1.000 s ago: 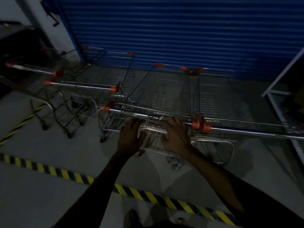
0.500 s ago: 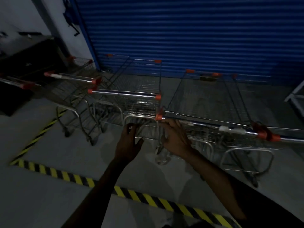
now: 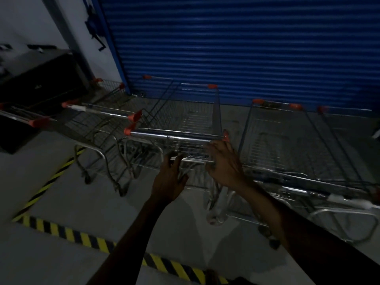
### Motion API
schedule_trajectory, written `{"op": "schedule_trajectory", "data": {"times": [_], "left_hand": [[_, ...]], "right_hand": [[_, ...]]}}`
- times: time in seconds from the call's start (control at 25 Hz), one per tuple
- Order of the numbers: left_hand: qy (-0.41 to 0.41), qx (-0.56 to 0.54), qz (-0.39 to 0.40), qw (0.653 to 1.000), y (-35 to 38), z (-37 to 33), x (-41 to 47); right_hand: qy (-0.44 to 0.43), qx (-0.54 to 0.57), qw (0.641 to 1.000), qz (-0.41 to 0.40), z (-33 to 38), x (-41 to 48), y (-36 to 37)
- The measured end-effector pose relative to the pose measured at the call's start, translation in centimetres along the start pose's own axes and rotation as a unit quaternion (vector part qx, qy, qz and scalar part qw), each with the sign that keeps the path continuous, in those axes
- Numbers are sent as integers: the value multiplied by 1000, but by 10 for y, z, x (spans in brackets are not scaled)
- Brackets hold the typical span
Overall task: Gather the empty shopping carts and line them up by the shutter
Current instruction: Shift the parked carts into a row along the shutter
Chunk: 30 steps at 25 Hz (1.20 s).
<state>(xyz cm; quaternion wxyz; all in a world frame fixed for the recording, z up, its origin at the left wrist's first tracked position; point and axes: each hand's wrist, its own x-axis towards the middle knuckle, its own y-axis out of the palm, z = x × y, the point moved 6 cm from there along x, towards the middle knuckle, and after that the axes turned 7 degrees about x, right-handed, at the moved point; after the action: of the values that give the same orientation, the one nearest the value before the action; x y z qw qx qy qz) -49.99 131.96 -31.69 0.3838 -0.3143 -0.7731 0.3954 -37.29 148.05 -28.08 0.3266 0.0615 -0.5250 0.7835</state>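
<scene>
In the head view, both hands are seen stretched toward the rear of the middle cart (image 3: 195, 120), just under its handle (image 3: 174, 136). The left hand (image 3: 170, 179) is held open, fingers straight, with the fingertips at the wire back panel. The right hand (image 3: 224, 163) is spread wide beside the handle's right end, and nothing is gripped. Contact cannot be judged through the blur. The middle cart is stood on the floor (image 3: 61, 202), nose toward the shutter (image 3: 226, 48), between the left carts (image 3: 98, 114) and the right cart (image 3: 287, 140).

Striped floor tape (image 3: 82, 238), dark counter (image 3: 41, 79) at left
</scene>
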Motion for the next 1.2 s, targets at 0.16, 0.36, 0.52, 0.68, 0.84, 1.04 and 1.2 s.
{"op": "schedule_trajectory", "data": {"times": [0.16, 0.36, 0.52, 0.68, 0.84, 1.04, 1.2], "left_hand": [[-31, 15, 8, 999, -5, 50, 36], [-4, 104, 23, 994, 1, 100, 91], [95, 148, 42, 983, 8, 138, 120], [164, 141, 52, 975, 15, 180, 147], [200, 139, 47, 969, 22, 196, 159], [198, 139, 49, 969, 18, 211, 147], [212, 153, 44, 964, 8, 201, 134]], "right_hand": [[31, -91, 990, 99, -15, 44, 40], [118, -123, 971, 165, -39, 69, 85], [186, -75, 975, 95, -32, 64, 102], [259, -155, 942, 149, -23, 90, 113], [263, -198, 939, 97, -8, 75, 120], [217, -224, 949, 41, 19, 57, 122], [187, -218, 958, 18, 14, 28, 121]]}}
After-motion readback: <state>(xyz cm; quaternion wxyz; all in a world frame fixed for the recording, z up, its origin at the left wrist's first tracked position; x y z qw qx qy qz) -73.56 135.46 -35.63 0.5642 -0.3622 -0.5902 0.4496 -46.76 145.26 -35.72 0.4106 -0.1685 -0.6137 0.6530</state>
